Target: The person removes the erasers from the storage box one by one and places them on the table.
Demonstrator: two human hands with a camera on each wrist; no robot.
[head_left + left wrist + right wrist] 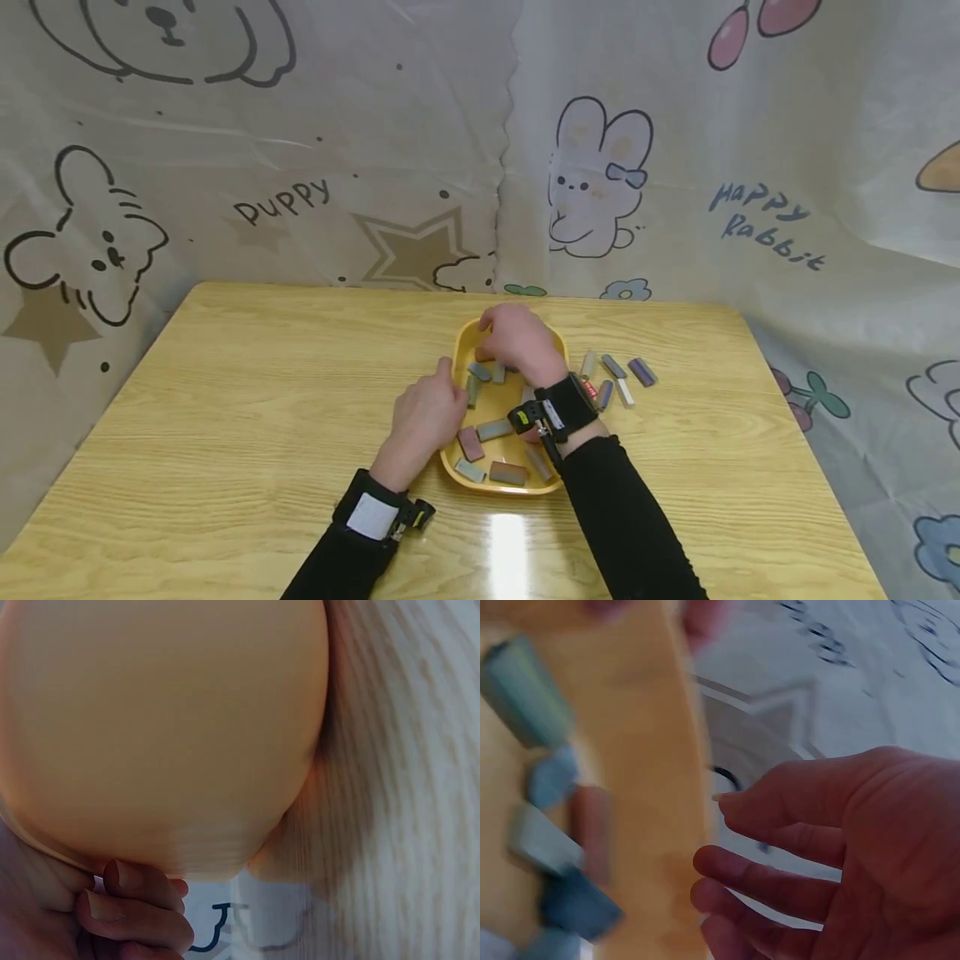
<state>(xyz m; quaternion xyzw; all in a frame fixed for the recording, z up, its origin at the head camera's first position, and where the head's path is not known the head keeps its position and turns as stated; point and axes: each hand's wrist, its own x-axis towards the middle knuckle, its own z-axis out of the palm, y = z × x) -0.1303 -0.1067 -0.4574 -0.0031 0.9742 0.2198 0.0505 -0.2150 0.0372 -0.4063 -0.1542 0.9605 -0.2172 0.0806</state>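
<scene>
Two hands are working at a yellow tray (491, 408) in the head view, the tray sitting just right of centre on a wooden table (300, 400). The left hand (427, 412) is gripping the tray's left wall, while the right hand (521, 342) is reaching over the tray's upper end, its fingers loosely bent. Small coloured blocks are lying inside the tray, among them a pink block (470, 443) at lower left and an orange-grey block (508, 473) near the bottom rim. More pieces are lying on the table right of the tray, including a purple block (642, 372) and a white stick (625, 392). A printed cloth (420, 150) is hanging across the top. In the left wrist view, the tray's smooth wall is filling the upper left, and the left hand's fingers are curling against its edge at lower left. In the right wrist view, the right hand is spreading from the right, thumb and fingers standing apart and holding nothing, tips close to the tray's rim; blurred blocks are lying at the left.
</scene>
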